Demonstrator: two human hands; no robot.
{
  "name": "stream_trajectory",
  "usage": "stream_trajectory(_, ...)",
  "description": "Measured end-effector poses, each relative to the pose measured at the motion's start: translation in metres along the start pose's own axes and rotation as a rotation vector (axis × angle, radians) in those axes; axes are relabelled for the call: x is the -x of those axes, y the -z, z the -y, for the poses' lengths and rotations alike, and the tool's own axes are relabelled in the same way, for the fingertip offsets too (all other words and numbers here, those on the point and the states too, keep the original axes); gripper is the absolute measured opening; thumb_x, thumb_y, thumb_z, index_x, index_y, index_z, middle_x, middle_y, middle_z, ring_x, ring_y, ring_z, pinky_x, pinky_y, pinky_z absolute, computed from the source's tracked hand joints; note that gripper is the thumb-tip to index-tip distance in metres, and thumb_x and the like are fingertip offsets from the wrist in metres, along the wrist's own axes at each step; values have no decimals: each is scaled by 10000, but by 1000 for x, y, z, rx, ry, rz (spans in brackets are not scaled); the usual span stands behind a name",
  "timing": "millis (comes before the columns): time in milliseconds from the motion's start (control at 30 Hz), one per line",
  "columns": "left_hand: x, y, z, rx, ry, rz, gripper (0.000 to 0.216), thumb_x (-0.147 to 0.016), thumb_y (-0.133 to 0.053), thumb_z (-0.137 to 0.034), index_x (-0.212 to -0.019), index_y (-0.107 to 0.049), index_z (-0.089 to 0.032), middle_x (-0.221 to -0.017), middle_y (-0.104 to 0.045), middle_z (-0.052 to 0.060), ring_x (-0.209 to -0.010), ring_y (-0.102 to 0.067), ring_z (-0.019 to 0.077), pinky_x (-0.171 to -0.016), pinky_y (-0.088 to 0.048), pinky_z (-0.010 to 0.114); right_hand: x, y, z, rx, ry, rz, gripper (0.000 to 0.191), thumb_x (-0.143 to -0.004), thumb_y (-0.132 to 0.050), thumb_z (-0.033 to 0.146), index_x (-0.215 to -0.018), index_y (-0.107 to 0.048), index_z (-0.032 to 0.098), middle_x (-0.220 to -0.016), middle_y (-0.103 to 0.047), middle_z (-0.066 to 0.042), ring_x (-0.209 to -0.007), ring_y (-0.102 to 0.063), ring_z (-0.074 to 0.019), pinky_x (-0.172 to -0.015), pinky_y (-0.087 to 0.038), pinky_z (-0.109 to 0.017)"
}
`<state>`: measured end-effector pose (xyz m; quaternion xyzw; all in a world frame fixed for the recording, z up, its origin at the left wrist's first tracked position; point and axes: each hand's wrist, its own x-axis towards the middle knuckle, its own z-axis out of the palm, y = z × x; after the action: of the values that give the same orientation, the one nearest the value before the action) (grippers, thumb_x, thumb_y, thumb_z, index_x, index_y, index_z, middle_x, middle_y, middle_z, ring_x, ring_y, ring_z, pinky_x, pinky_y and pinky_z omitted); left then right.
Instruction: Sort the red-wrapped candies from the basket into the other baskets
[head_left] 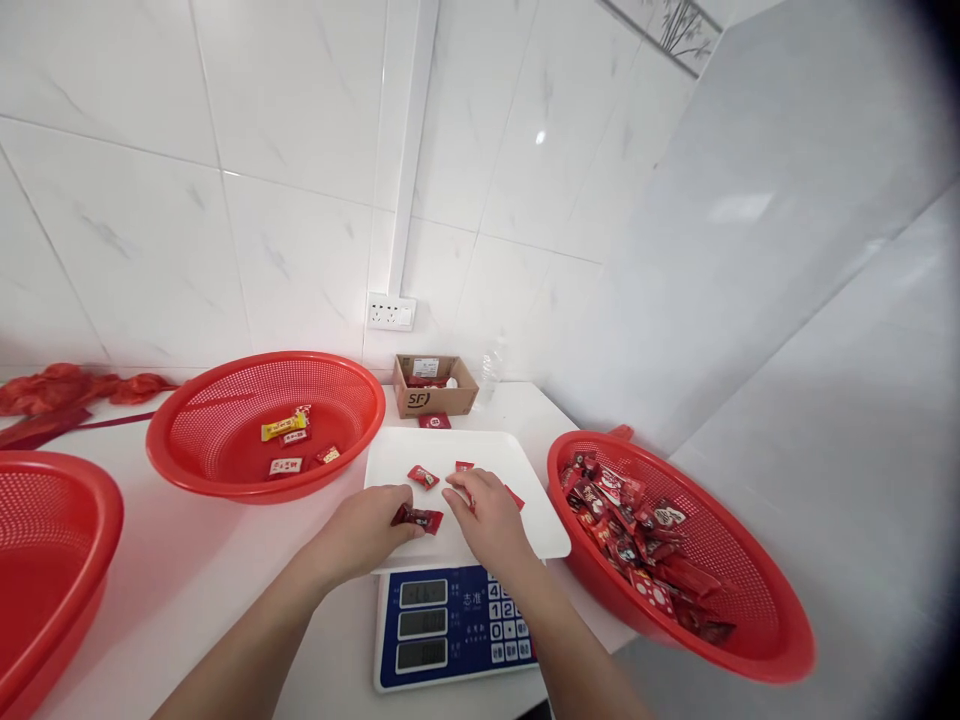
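Left hand point(369, 528): its fingers are narrow and hold a dark red packet point(427, 520) by one end, above the near part of the white tray.
Right hand point(491, 518): it is over the tray, with the fingers bent and the thumb a little apart from them; some red shows beside the fingertips, but I cannot tell if they hold it.
White tray point(450, 548): it lies on top of the scale point(390, 630); a red packet point(423, 477) rests between the two hands, farther back, and another red piece point(514, 497) is just beside the right hand.
Scale panel: blue, with three displays point(422, 624) at left and white keys at right, which the right forearm partly covers.
Right basket point(757, 600): red, with many wrapped packets point(630, 530) in a heap.
Left basket point(217, 430): red, with a few packets, one of them yellow point(283, 428).
Cardboard box point(435, 402): open, on the surface point(187, 580), behind the tray.
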<state>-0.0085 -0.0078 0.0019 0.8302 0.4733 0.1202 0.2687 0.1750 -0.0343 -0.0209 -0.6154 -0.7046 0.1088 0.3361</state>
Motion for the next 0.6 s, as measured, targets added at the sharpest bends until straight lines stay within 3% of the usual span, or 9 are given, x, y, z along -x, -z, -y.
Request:
stream_trajectory(100,-5,-4,2,-35,30,-40,148,-798,-512,-318,-867,-585,-209,-845,-682,46,-769,-617,229,-586,-360,271,-15,-6,2,61,62,75,257,-872,-501,236,-1083,-647,212,-1103,-659,-76,-1080,-518,-235,-916,-390,-355)
stream_trajectory(200,-6,-8,2,-54,57,-83,265,-814,-491,-303,-1062,-545,-225,-903,-689,54,-820,-629,237,-607,-370,276,-27,-15,4,101,112,159,278,-833,-548,198,-1086,-659,232,-1076,-683,-60,-1041,-539,-240,-892,-390,-361)
stream_trajectory(400,-7,-9,4,-74,75,-150,245,-819,-482,-327,-1022,-569,-219,-960,-673,70,-867,-616,248,-628,-375,290,-32,-21,3,88,83,164,205,-816,-533,171,-952,-682,206,-952,-706,-97,-997,-564,-275,-860,-374,-405)
stream_trajectory(500,-8,-9,3,-43,63,-185,281,-845,-459,-365,-1060,-556,-212,-976,-654,71,-863,-600,237,-652,-384,300,-25,-15,6,-9,24,113,267,-910,-371,204,-1004,-620,189,-942,-690,-90,-910,-600,-231,-792,-420,-369)
stream_trajectory(600,-6,-8,-2,168,-33,-176,296,-878,-406,-438,-991,-552,-207,-835,-624,28,-724,-566,185,-613,-382,282,-13,-6,13,-135,-11,105,272,-948,-294,253,-1066,-535,209,-857,-664,-27,-767,-618,-164,-683,-463,-291)
